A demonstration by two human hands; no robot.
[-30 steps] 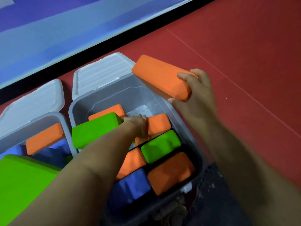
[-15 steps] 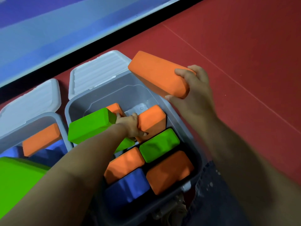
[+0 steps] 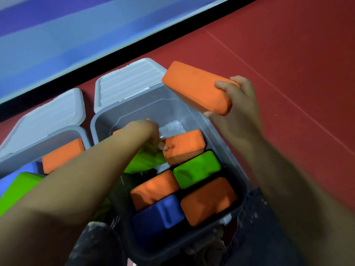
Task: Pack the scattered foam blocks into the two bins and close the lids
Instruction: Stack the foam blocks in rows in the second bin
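To seat this layer well I should push the loose green block [image 3: 146, 160] flat into its gap before lowering the next one, so nothing sits proud of the rim and the lid can shut. My left hand [image 3: 151, 135] is down inside the right bin [image 3: 226, 150], blurred, fingers against the green block and the orange block [image 3: 184, 146] beside it; whether it grips, I cannot tell. My right hand [image 3: 238, 104] clasps another orange block [image 3: 196, 87] above the bin's far corner.
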